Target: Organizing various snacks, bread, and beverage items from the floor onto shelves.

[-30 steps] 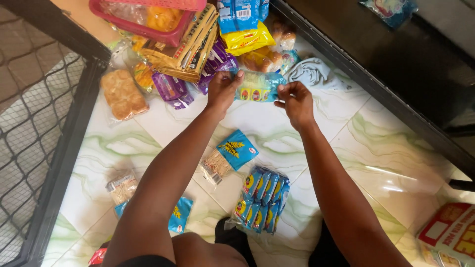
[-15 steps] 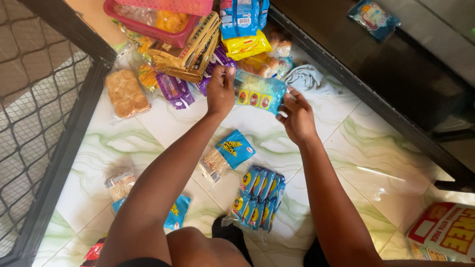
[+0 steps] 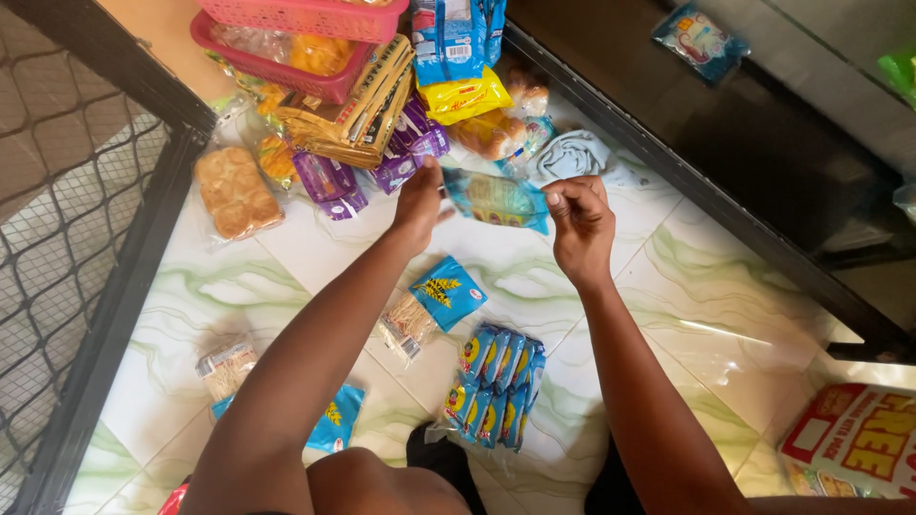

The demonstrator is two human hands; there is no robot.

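The teal snack packet (image 3: 496, 198) is now lifted clear of the pile, stretched between both hands: left hand (image 3: 420, 202) pinches one end, right hand (image 3: 580, 217) grips the other, above the marble floor (image 3: 286, 267), near the purple packets (image 3: 329, 181)

Taking the snack packet (image 3: 496, 198) stretched between the left hand (image 3: 420, 202) and right hand (image 3: 580, 221) as the marker: beyond it lies a heap of wrapped goods (image 3: 401, 133), with a basket (image 3: 286, 43) behind that to the left. Left of the packet sits a bag of buns (image 3: 232, 192); nearer the person lie a noodle pack (image 3: 429, 305) and a row of sachets (image 3: 496, 386), and a dark counter (image 3: 725, 143) runs to its right.
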